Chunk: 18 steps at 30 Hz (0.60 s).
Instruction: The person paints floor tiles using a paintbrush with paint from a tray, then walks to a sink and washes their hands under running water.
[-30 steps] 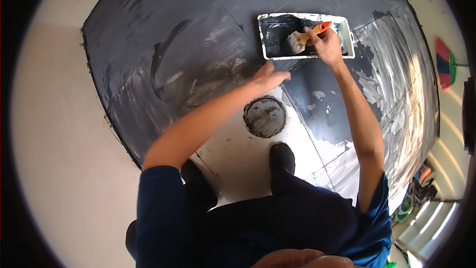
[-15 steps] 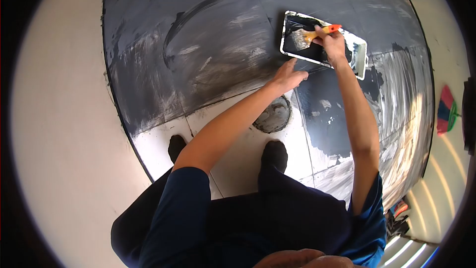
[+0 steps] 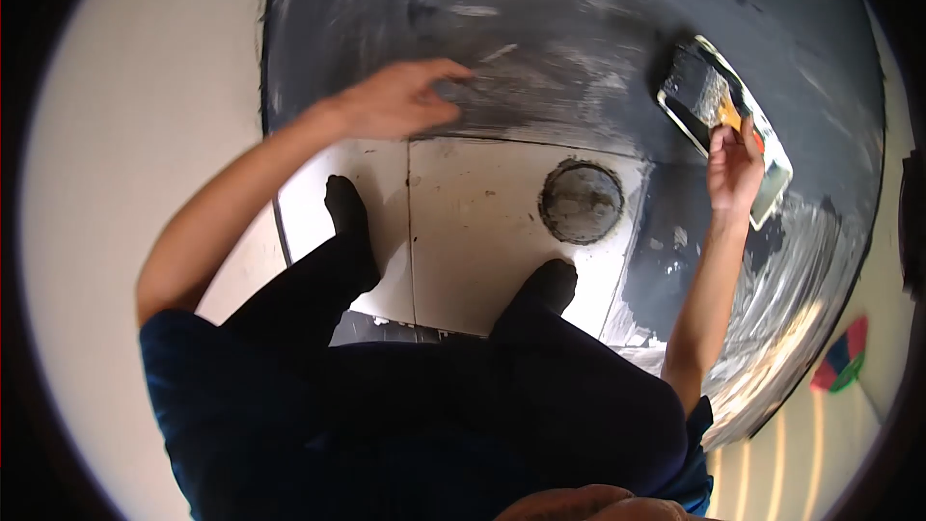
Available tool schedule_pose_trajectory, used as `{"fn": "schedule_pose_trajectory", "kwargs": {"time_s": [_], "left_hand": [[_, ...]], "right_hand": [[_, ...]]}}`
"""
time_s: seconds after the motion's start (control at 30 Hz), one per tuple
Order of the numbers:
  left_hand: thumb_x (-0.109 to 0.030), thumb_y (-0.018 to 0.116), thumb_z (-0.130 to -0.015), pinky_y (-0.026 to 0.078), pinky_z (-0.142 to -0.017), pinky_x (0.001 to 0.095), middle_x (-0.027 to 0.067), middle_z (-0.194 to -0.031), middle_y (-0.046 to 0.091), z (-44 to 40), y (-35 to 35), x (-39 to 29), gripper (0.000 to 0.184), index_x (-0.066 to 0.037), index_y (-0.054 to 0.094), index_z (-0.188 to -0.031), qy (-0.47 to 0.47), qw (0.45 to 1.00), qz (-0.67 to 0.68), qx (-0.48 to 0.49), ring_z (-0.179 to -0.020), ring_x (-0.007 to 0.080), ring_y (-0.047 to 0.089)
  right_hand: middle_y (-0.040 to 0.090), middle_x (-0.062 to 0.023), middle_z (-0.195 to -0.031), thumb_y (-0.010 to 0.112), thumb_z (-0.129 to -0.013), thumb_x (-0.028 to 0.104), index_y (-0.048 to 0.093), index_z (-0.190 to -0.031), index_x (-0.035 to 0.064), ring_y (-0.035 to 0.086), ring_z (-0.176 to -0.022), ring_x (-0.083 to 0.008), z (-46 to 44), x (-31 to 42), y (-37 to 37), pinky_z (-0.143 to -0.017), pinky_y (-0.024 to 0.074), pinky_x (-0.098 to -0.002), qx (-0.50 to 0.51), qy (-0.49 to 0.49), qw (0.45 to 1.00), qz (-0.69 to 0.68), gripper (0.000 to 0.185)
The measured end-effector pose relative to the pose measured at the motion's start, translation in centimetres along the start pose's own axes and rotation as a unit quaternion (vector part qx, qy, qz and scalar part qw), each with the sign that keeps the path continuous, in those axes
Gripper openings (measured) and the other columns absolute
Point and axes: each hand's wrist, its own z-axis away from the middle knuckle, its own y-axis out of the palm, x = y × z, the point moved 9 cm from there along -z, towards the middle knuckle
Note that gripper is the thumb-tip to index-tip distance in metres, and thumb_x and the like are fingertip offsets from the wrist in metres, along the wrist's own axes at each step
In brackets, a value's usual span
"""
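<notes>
The right hand (image 3: 735, 174) is pinching an orange-handled flat brush (image 3: 728, 116) with pale, speckled bristles over a white-rimmed, dark-smeared rectangular tray (image 3: 769, 195), which is lying slantwise toward the right edge of the streaky grey floor (image 3: 550, 63). The left hand (image 3: 397, 101) is hanging loosely spread, holding nothing, near the upper edge of the smooth white tiles (image 3: 482, 232).

Yellow-orange brush (image 3: 729, 116), white tray (image 3: 770, 195) smeared black, streaky grey floor (image 3: 550, 63), white tiles (image 3: 482, 203)

2 hands (image 3: 403, 101) (image 3: 735, 176), 2 feet (image 3: 348, 205) (image 3: 552, 286), 1 brush (image 3: 729, 115), 1 tray (image 3: 776, 169), 1 round grey patch (image 3: 583, 201), 1 multicoloured object (image 3: 845, 357) near right
</notes>
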Motion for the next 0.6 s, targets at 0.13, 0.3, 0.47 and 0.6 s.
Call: {"fn": "schedule_pose_trajectory", "kwargs": {"time_s": [0.13,0.3,0.47,0.6], "left_hand": [[-0.012,0.062,-0.096,0.056,-0.08,0.033,0.0106,-0.108,0.067,11.0,-11.6,4.6,0.045,-0.014,0.054,-0.14,-0.056,0.977,-0.007,-0.203,-0.091,0.0155,0.065],[-0.011,0.059,-0.101,0.052,-0.101,0.0386,0.0106,-0.134,0.062,35.2,-18.9,3.9,0.033,-0.008,0.06,-0.133,-0.037,0.816,-0.156,-0.555,-0.115,0.0239,0.064],[-0.001,0.065,-0.095,0.056,-0.095,0.033,0.0162,-0.118,0.071,61.2,-13.8,4.6,0.027,0.004,0.063,-0.122,-0.113,0.637,-0.397,-0.651,-0.112,0.0245,0.068],[-0.011,0.074,-0.091,0.057,-0.084,0.0265,0.0143,-0.108,0.073,69.9,-8.3,6.5,0.029,0.0,0.067,-0.117,-0.242,0.565,-0.519,-0.594,-0.102,0.0213,0.071]], "right_hand": [[0.067,-0.0166,-0.105,0.059,-0.103,0.014,0.059,-0.11,-0.007,0.064,-0.085,-0.0175,-0.1,-6.6,9.9,-0.08,0.0561,-0.0278,0.053,0.144,0.986,-0.058,0.023],[0.066,-0.0187,-0.115,0.055,-0.104,0.012,0.059,-0.117,-0.0096,0.065,-0.097,-0.0213,1.3,-14.7,20.5,-0.086,0.0567,-0.0299,0.176,0.29,0.94,-0.014,0.026],[0.066,-0.0196,-0.116,0.056,-0.103,0.015,0.058,-0.12,-0.0099,0.065,-0.106,-0.0266,1.6,-20.8,27.8,-0.091,0.0569,-0.0311,0.26,0.371,0.89,0.047,0.031],[0.065,-0.0221,-0.117,0.055,-0.103,0.011,0.058,-0.119,-0.0131,0.063,-0.109,-0.0296,2.8,-25.8,34.8,-0.095,0.0552,-0.032,0.338,0.407,0.847,0.055,0.029]]}}
